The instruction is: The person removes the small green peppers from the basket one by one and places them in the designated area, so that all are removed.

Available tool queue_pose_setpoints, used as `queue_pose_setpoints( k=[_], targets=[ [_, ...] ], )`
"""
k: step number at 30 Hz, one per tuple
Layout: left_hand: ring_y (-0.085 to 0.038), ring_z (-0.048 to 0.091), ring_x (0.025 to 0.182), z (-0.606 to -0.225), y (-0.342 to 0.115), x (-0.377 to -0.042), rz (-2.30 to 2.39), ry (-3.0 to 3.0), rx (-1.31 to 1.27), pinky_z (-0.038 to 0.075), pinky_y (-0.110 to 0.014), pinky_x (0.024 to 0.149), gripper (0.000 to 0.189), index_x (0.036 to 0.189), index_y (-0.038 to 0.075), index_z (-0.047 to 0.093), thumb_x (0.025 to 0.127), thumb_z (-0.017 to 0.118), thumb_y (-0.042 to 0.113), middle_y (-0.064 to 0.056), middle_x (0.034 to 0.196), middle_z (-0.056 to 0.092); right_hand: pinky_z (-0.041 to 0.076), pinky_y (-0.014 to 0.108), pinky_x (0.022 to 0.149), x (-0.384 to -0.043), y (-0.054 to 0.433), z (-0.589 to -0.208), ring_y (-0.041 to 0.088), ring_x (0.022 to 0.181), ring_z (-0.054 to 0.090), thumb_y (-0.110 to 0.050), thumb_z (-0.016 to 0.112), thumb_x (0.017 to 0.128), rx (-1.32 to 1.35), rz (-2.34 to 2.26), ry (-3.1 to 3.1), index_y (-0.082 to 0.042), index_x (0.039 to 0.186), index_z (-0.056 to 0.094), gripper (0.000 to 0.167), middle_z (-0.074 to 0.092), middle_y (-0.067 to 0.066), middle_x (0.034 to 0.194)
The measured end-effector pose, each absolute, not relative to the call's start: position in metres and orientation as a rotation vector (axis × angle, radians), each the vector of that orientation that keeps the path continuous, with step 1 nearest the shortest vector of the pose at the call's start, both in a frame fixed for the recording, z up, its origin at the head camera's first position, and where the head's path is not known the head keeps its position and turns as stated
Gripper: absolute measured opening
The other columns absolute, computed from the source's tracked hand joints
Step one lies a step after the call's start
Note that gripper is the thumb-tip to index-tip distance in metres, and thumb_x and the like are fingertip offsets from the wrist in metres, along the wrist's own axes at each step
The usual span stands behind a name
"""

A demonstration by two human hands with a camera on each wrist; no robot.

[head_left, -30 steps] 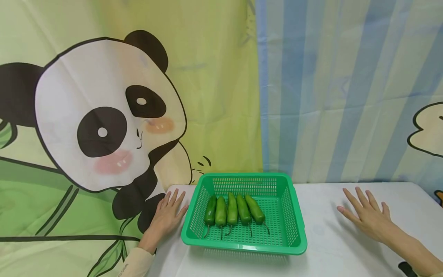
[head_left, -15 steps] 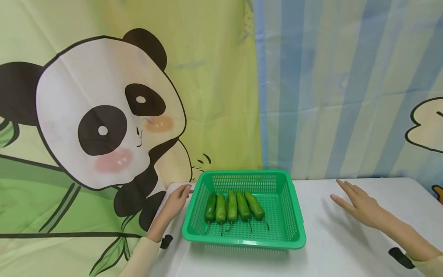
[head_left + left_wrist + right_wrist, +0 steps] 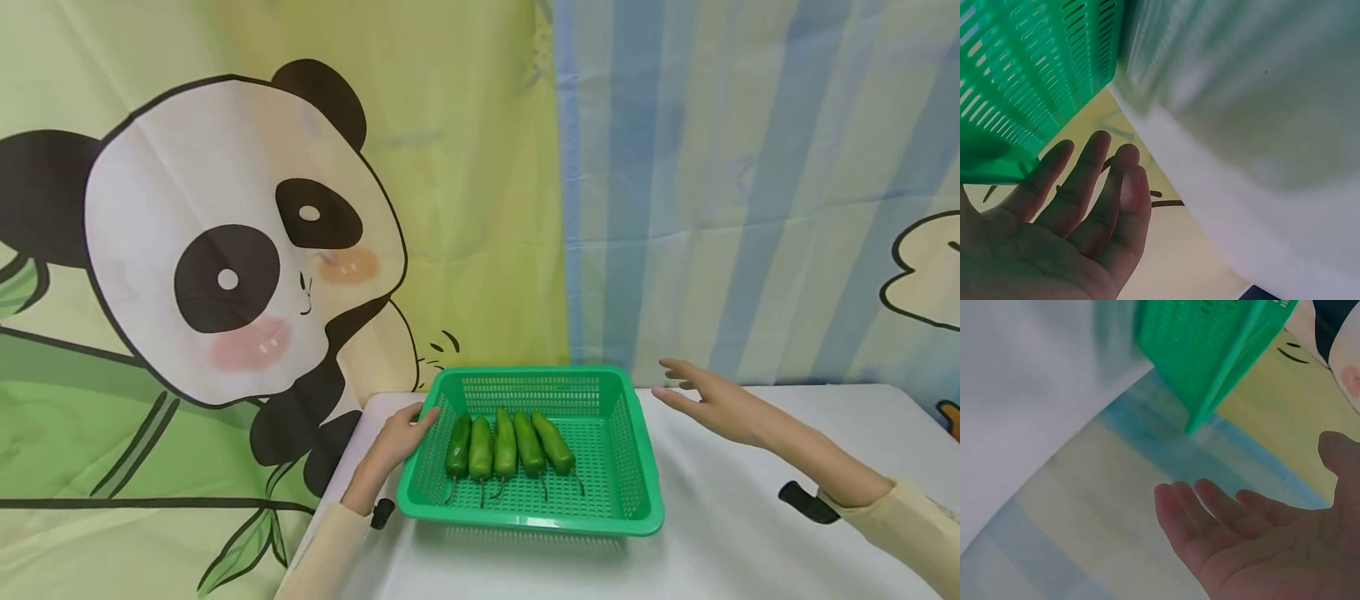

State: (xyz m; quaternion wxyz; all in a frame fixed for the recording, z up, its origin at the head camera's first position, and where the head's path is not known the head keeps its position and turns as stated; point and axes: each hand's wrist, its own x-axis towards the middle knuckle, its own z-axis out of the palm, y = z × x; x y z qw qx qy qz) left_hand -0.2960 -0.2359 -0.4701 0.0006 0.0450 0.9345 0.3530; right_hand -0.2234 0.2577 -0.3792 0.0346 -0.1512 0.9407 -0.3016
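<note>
Sleeves: two long cream cloth sleeves are seen at the lower edge, one on the left (image 3: 322, 554) and one on the right (image 3: 900, 533).
Wrists: a small black piece is worn under each wrist, left (image 3: 383, 513) and right (image 3: 807, 502).
Table: a flat white table (image 3: 731, 508) is spread beneath the work.
Left hand: the bare left hand (image 3: 400, 440) is placed at the left side of a green, rectangular, slotted plastic basket (image 3: 532, 523); its thumb is laid across the rim, while its four fingers are held relaxed and spread outside the wall, not curled round it.
Basket: it is set upright on the table, its open top turned upward.
Peppers: five long, glossy green peppers (image 3: 505, 448) are laid side by side in the left half of the basket, with their thin stems pointed toward the person.
Right hand: the bare right hand (image 3: 716, 406) is held above the table, near the basket's right side but apart from it; its fingers are slightly bent, its thumb is spread away, and nothing is gripped.
Backdrop: a printed cloth backdrop is hung behind, with a black-and-white cartoon panda (image 3: 150, 208) on yellow-green at left and pale blue stripes (image 3: 637, 208) at right.
</note>
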Motion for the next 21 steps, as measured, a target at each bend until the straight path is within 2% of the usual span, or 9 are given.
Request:
queue_pose_setpoints(
  k=[6, 10, 17, 21],
  targets=[
    [-0.018, 0.071, 0.078, -0.471, -0.234, -0.298, 1.185, 2.889, 0.115, 0.056, -0.032, 0.065, 0.048, 0.13, 0.012, 0.065, 0.102, 0.052, 0.05, -0.015, 0.117, 0.071, 0.046, 0.064, 0.097, -0.228, 0.237, -0.366, 0.05, 0.134, 0.047, -0.052, 0.047, 0.104, -0.532, -0.955, 2.834, -0.002, 0.156, 0.03, 0.074, 0.04, 0.028, 0.154],
    [-0.016, 0.069, 0.069, -0.471, -0.234, -0.298, 1.218, 2.871, 0.096, 0.055, -0.03, 0.06, 0.049, 0.13, 0.012, 0.065, 0.103, 0.051, 0.051, -0.013, 0.109, 0.072, 0.047, 0.061, 0.098, -0.233, 0.229, -0.362, 0.049, 0.134, 0.048, -0.051, 0.049, 0.104, -0.56, -0.986, 2.786, -0.002, 0.155, 0.033, 0.072, 0.044, 0.028, 0.15],
    [-0.015, 0.067, 0.065, -0.472, -0.233, -0.298, 1.246, 2.849, 0.076, 0.054, -0.03, 0.058, 0.047, 0.127, 0.012, 0.065, 0.103, 0.051, 0.05, -0.01, 0.097, 0.071, 0.053, 0.053, 0.096, -0.244, 0.212, -0.353, 0.047, 0.129, 0.054, -0.049, 0.053, 0.103, -0.588, -1.003, 2.723, 0.001, 0.15, 0.041, 0.07, 0.052, 0.027, 0.143],
    [-0.015, 0.066, 0.066, -0.473, -0.233, -0.298, 1.257, 2.839, 0.067, 0.053, -0.03, 0.059, 0.047, 0.128, 0.012, 0.065, 0.103, 0.052, 0.049, -0.009, 0.096, 0.07, 0.055, 0.048, 0.092, -0.249, 0.199, -0.345, 0.046, 0.126, 0.057, -0.05, 0.056, 0.101, -0.583, -0.982, 2.681, 0.001, 0.149, 0.043, 0.071, 0.056, 0.025, 0.14]
  ],
)
